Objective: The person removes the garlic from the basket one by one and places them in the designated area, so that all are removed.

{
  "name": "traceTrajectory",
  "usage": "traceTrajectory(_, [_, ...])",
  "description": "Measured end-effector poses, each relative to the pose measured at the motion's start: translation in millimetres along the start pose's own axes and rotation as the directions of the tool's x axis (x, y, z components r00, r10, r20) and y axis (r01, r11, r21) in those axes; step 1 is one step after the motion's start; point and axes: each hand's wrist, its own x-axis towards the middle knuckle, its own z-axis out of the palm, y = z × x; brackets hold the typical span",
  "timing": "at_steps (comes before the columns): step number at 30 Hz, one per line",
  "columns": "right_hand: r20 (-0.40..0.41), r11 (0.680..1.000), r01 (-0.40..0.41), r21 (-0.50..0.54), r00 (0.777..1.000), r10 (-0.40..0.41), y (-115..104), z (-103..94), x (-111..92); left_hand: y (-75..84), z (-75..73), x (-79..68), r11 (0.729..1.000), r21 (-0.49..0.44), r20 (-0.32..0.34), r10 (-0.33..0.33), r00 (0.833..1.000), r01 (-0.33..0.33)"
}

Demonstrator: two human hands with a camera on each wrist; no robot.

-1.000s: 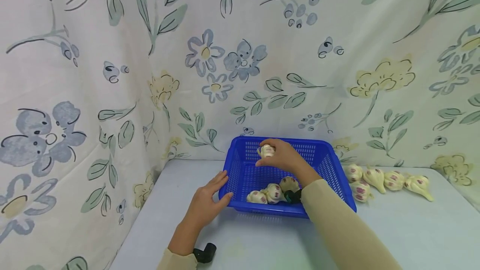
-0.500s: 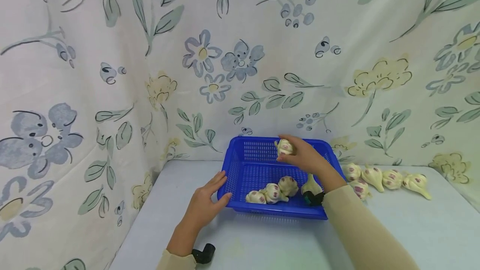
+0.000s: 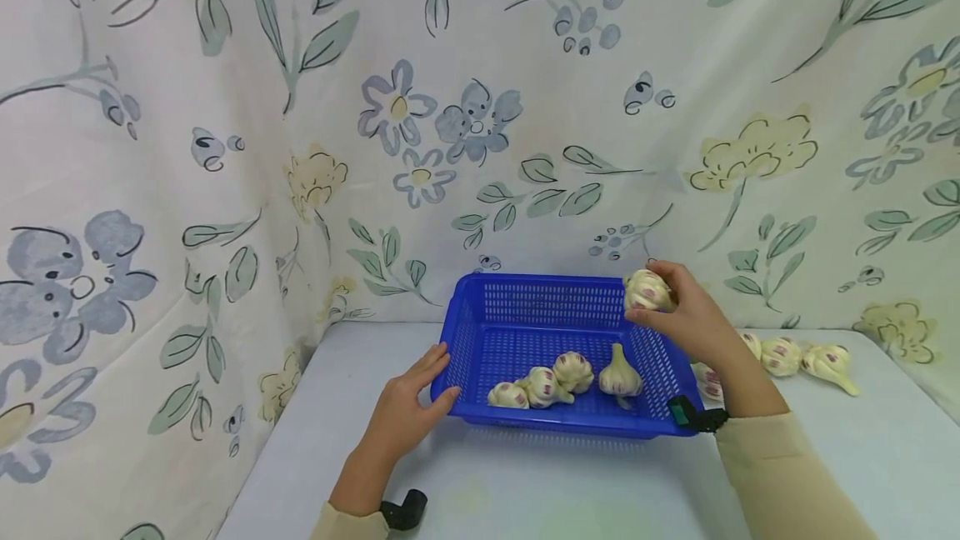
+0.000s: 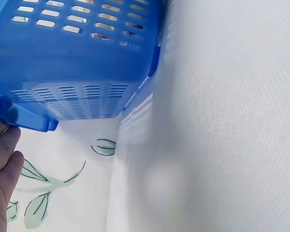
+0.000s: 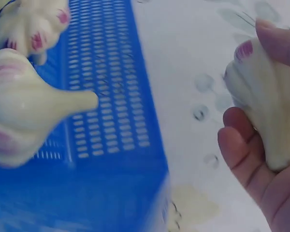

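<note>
A garlic bulb (image 3: 648,291) with purple-red streaks is pinched between the thumb and fingers of my right hand (image 3: 697,319), raised over the right side of the blue basket (image 3: 555,418). The right wrist view shows its pale stem (image 5: 279,152) pointing down toward the palm. My left hand (image 3: 408,398) rests at the basket's left rim, fingers extended along it and thumb near the front corner. Inside the basket, three garlic bulbs (image 3: 542,387) lie touching in a row near the front. Another bulb (image 3: 620,375) sits apart to their right, stem up.
More garlic bulbs (image 3: 782,357) lie on the white table (image 3: 525,490) right of the basket, partly hidden behind the right forearm. A floral curtain (image 3: 480,190) hangs behind the table and along its left. Small black devices (image 3: 405,510) are strapped to both wrists.
My right hand has carried the garlic bulb rightward from the basket's back middle to its right side, uncovering the stem-up bulb inside. The left hand has stayed at the rim.
</note>
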Motion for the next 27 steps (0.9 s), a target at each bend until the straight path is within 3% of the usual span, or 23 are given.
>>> traceTrajectory(8, [-0.114, 0.996, -0.087, 0.001, 0.99, 0.087, 18, -31.8, -36, 0.0, 0.2, 0.0, 1.0, 0.003, 0.0, 0.007, 1.0, -0.007])
traceTrajectory(17, [-0.191, 0.984, -0.176, 0.001, 0.966, 0.173, 57, -43.2, -65, -2.7, 0.9, -0.1, 0.999, -0.005, -0.01, 0.036, 0.999, -0.036])
traceTrajectory(27, [-0.252, 0.944, -0.305, 0.124, 0.911, 0.328, 107, -46.5, -94, -2.0, 2.7, -0.1, 0.998, 0.003, -0.02, 0.055, 0.998, -0.055])
